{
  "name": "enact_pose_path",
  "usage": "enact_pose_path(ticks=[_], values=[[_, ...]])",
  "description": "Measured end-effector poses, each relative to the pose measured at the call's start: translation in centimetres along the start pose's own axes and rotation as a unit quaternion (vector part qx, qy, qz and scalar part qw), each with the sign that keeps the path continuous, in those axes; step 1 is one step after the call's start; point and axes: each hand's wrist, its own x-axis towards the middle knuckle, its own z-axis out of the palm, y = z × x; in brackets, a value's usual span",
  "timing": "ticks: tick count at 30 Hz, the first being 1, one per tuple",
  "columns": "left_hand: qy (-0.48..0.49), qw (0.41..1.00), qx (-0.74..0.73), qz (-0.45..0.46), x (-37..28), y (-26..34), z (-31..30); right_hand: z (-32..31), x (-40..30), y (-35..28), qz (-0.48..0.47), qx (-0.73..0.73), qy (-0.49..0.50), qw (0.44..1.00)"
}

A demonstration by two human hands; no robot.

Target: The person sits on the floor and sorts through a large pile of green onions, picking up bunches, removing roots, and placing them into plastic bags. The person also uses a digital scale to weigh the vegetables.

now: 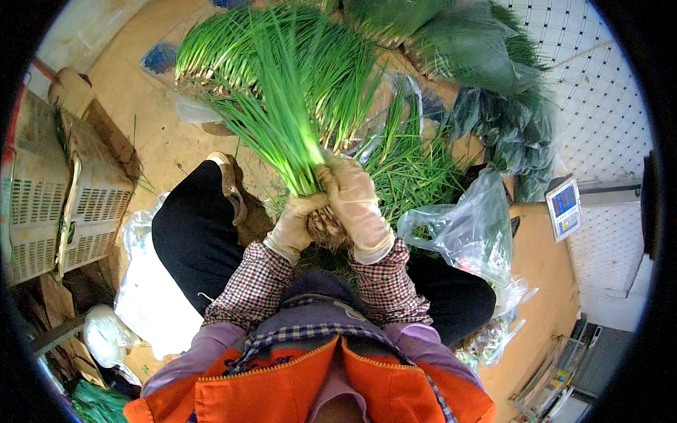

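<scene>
Both hands wear pale rubber gloves and meet in front of my lap. My left hand is closed around the base of a bunch of green onions, its leaves pointing up and away and its rooted ends hanging below the fist. My right hand grips the same bunch from the right, touching the left hand. Beyond the hands stands a large pile of green onions, roots toward the floor. Loose green stalks lie scattered right of my right hand.
A clear plastic bag sits by my right knee, and a white bag by my left. Plastic crates stand at the left. Plastic-wrapped greens lie at the upper right, above a digital scale display.
</scene>
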Motion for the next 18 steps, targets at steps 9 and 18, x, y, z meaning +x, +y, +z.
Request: enact_pose_path(ticks=[9, 18], values=[[0.165, 0.973, 0.151, 0.055, -0.6, 3.4, 1.1, 3.9, 5.1, 15.3, 0.338, 0.203, 0.047, 0.918], [0.058, 0.995, -0.048, 0.065, 0.9, 2.9, 0.2, 6.7, 4.3, 18.2, 0.287, 0.453, -0.055, 0.842]])
